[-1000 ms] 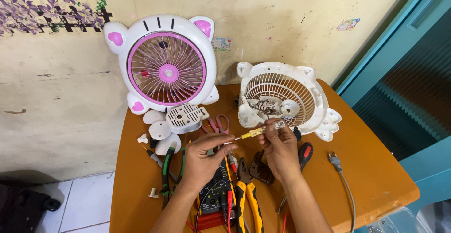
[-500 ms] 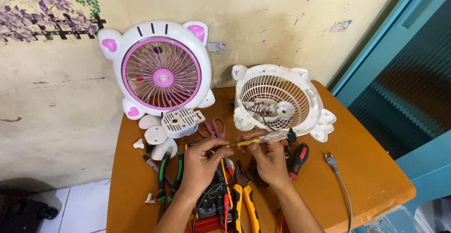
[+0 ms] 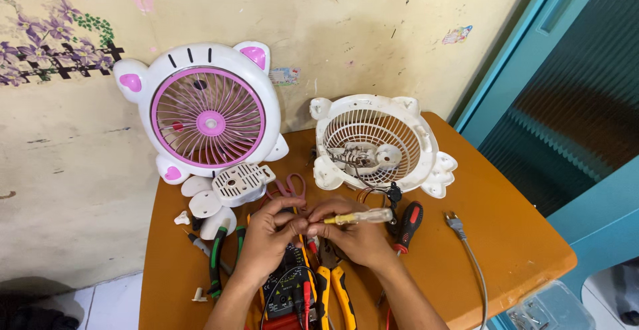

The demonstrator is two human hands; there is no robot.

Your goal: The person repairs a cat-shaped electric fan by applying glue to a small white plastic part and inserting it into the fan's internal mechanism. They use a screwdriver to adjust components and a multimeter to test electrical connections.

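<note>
Right hand point(image 3: 359, 237) is gripping a clear-handled screwdriver point(image 3: 359, 217) level over the table point(image 3: 506, 237); left hand point(image 3: 269, 233) fingers are pinching its tip, steadying it beside the open fan point(image 3: 376, 145).

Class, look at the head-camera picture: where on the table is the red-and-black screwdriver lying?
The red-and-black screwdriver lies on the orange table, just right of the right hand, below the opened white fan housing.
</note>
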